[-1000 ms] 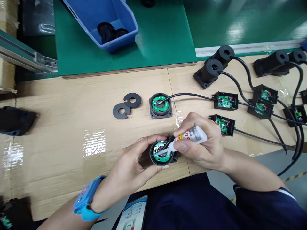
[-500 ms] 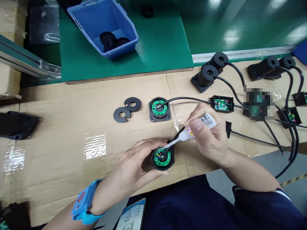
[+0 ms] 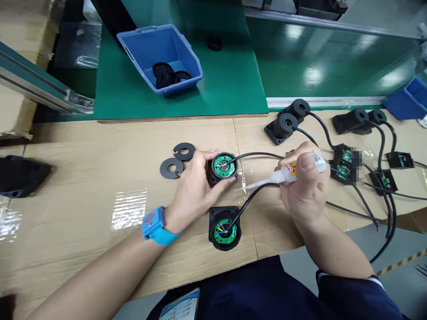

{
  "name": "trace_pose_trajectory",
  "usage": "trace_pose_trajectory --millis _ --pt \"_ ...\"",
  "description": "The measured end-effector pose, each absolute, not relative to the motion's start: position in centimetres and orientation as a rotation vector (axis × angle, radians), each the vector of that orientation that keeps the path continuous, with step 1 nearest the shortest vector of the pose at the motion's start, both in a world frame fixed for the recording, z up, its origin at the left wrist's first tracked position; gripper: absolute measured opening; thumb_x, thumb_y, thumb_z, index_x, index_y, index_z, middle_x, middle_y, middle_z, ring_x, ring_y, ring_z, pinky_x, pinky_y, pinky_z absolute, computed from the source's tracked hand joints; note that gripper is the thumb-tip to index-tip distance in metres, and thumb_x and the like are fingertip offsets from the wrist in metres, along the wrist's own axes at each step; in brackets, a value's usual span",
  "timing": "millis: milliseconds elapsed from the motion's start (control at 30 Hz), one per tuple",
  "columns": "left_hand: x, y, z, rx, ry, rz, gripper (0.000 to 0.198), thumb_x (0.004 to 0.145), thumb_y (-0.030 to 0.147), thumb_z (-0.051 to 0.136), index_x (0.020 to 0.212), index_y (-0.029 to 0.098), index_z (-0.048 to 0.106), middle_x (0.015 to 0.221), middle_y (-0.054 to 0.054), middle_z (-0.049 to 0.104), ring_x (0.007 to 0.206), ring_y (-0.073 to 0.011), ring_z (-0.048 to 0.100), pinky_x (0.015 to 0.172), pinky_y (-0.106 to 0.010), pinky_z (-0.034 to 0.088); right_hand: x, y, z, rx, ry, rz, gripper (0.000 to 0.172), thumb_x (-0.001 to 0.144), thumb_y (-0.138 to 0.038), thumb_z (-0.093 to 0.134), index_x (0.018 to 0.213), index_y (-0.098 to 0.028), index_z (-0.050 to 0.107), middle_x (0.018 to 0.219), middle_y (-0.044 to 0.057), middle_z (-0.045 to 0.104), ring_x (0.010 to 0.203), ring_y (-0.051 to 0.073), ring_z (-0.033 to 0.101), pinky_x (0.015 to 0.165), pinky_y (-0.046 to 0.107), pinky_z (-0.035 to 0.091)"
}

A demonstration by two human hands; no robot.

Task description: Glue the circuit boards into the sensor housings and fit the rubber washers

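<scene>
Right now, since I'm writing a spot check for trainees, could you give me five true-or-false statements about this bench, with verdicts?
1. The right hand holds a white bottle. True.
2. The left hand grips the nearer housing. False: it grips the farther housing.
3. Two flat black discs lie to the left of the farther housing. True.
4. The left wrist is bare. False: a blue band is around it.
5. A black cable runs out of the nearer housing. True.
</scene>
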State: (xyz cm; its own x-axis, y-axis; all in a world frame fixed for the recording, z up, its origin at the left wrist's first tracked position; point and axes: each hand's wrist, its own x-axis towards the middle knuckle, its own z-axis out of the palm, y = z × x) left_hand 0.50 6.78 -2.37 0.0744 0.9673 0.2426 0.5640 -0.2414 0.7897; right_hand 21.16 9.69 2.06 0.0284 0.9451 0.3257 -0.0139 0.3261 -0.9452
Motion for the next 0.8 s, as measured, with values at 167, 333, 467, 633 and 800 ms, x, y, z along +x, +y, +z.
trace_pose_trajectory --millis 167,333,467,633,800 --pt "-0.5 4.9 -0.7 2.157 1.494 1.040 0.040 0.085 0.023 0.073 0.119 0.019 0.053 0.111 -0.008 0.068 0.107 -0.0239 0.069 0.092 -0.039 0.059 21.4 9.6 2.2 -1.001 -1.394 0.856 0.037 0.093 -0.055 0.070 0.073 -0.025 0.059 0.063 -0.001 0.054 0.050 0.014 0.046 0.043 0.032 0.031" --pt "-0.6 4.2 0.6 2.246 1.437 1.099 0.043 0.083 0.014 0.073 0.124 0.019 0.058 0.111 -0.006 0.070 0.106 -0.0227 0.070 0.095 -0.038 0.059 21.3 9.4 2.4 -0.995 -1.495 0.863 0.033 0.092 -0.052 0.073 0.074 -0.026 0.064 0.064 -0.002 0.057 0.049 0.013 0.043 0.043 0.032 0.031" --pt "-0.6 3.9 0.8 2.256 1.436 1.110 0.047 0.082 0.010 0.073 0.125 0.020 0.059 0.112 -0.006 0.070 0.107 -0.0228 0.070 0.097 -0.039 0.059 21.2 9.2 2.7 -1.007 -1.529 0.904 0.030 0.092 -0.049 0.073 0.075 -0.026 0.063 0.065 -0.002 0.058 0.050 0.013 0.044 0.046 0.033 0.034" --pt "-0.7 3.8 0.9 2.263 1.434 1.102 0.047 0.082 0.009 0.073 0.126 0.019 0.060 0.113 -0.006 0.071 0.107 -0.0230 0.070 0.098 -0.040 0.059 21.4 9.1 2.8 -1.015 -1.557 0.922 0.028 0.093 -0.045 0.074 0.076 -0.026 0.062 0.066 -0.003 0.059 0.052 0.013 0.047 0.046 0.033 0.036" --pt "-0.7 4.0 0.7 2.284 1.423 1.138 0.045 0.079 0.008 0.075 0.122 0.015 0.062 0.110 -0.008 0.072 0.105 -0.0224 0.071 0.096 -0.037 0.060 21.5 9.2 2.8 -1.010 -1.630 0.880 0.028 0.095 -0.044 0.071 0.076 -0.025 0.063 0.066 -0.003 0.060 0.052 0.012 0.049 0.046 0.031 0.038"
